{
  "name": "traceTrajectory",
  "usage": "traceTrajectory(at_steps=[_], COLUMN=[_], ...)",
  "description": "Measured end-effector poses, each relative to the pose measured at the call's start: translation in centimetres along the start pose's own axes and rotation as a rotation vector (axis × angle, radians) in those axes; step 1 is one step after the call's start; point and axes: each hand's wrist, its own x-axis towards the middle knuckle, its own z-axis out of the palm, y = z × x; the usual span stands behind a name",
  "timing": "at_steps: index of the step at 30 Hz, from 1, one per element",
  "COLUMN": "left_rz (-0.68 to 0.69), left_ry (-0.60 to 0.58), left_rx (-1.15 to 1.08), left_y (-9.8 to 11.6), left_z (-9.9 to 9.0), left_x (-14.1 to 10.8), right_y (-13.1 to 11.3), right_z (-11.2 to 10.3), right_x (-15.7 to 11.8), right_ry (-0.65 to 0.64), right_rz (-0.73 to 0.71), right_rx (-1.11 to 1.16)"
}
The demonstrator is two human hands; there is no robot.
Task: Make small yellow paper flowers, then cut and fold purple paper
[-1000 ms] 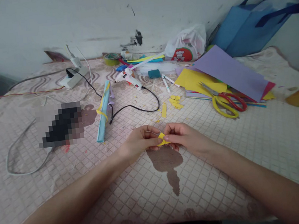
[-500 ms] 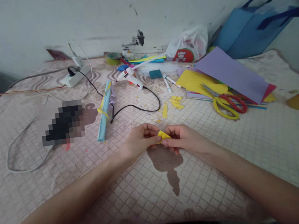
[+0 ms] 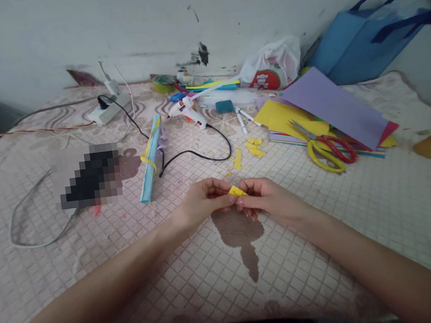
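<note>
Between both hands is a small piece of yellow paper [image 3: 237,190], held just above the tablecloth. My left hand [image 3: 204,198] pinches its left side between thumb and fingers. On the right side, my right hand [image 3: 262,196] grips it with the thumb in front. The fingertips nearly meet and cover much of the piece, so its full shape is hidden. Several yellow paper scraps [image 3: 255,147] lie just beyond the hands. A rolled light-blue paper strip [image 3: 150,161] with a yellow curl around it rests to the left.
A white glue gun [image 3: 189,113] with a black cord lies behind. Scissors [image 3: 326,150] rest by stacked coloured paper [image 3: 334,105] at right. A power strip [image 3: 109,110], a blurred dark device [image 3: 89,177] with a cable, a plastic bag [image 3: 274,65] and a blue bag [image 3: 362,44] stand around.
The yellow paper has shifted slightly up and right and turned a little in the fingers. The right thumb lies further across it. Everything else stays put.
</note>
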Motion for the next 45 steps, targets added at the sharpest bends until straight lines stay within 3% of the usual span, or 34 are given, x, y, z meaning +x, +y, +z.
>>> traceTrajectory(at_steps=[12, 21, 30, 38, 45], left_rz=[0.034, 0.078, 0.084, 0.148, 0.135], left_ry=[-0.019, 0.052, 0.001, 0.073, 0.009], left_rx=[0.026, 0.060, 0.107, 0.143, 0.086], left_y=[0.23, 0.34, 0.22, 0.38, 0.77], left_z=[0.40, 0.65, 0.26, 0.55, 0.45], left_x=[-0.09, 0.08, 0.09, 0.01, -0.41], right_y=[-0.23, 0.16, -0.06, 0.06, -0.04], right_z=[0.20, 0.03, 0.14, 0.46, 0.17], right_x=[-0.19, -0.09, -0.20, -0.28, -0.22], right_ry=[-0.023, -0.058, -0.057, 0.003, 0.044], right_rz=[-0.037, -0.004, -0.040, -0.045, -0.128], right_rx=[-0.056, -0.019, -0.092, -0.108, -0.134])
